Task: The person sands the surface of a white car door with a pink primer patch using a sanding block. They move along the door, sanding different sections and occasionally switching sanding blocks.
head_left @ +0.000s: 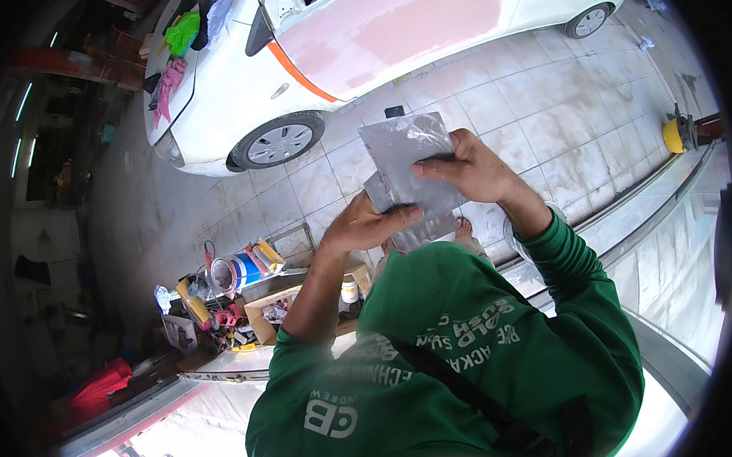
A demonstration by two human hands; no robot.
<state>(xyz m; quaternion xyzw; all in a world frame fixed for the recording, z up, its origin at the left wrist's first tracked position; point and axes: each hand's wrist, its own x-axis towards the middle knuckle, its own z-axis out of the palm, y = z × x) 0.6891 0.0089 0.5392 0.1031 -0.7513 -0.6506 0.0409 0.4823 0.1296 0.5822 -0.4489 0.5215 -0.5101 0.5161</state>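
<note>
My left hand [369, 227] and my right hand [471, 169] both grip grey sheet material that looks like sandpaper [401, 142], held up in front of my body. The right thumb presses on its face near the right edge. Lower down, my left thumb lies across it, with the fingers hidden behind. A second edge juts out at an angle beside the left hand, so the sheet is folded or there are two pieces; I cannot tell which. Beyond it stands a white car [225, 83] with pinkish filler patches [383, 29] along its side.
A cardboard box [261, 322] of supplies sits at lower left, with a blue-and-white can [246, 271] and a white jar [349, 291] nearby. Cloths and a green bag [182, 34] lie on the car's front. A yellow object [673, 136] stands by the right wall on the tiled floor [542, 114].
</note>
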